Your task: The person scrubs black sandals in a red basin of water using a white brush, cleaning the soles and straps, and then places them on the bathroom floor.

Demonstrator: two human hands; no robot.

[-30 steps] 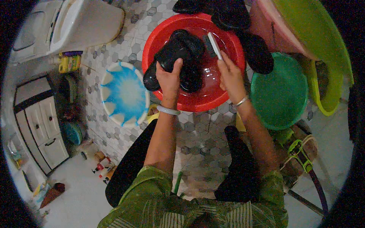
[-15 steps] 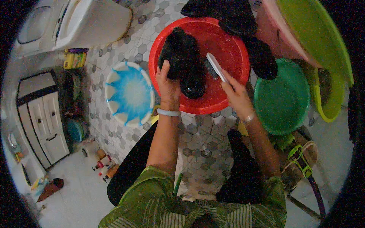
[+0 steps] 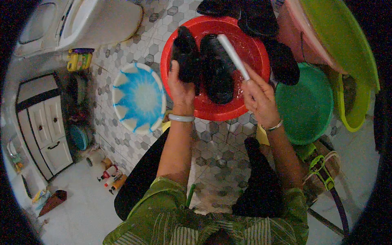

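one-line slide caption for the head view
Black shoe in the left grip, slim white-handled brush in the right grip, over a round red plastic basin.

Dim, grainy light, faint glints in the red basin (image 3: 220, 114), murky black footwear (image 3: 218, 75), fisheye curvature toward dark corners

"Can you read any lettering from where you sit?"

"None. On my feed, the yellow jug (image 3: 80, 62) at the upper left seems to carry a label, but it's far too small and grainy for me to make out."

"And the small bottles (image 3: 109, 172) at the lower left?"

"Too blurred as well; I can't pick out one word, number or sign on them."
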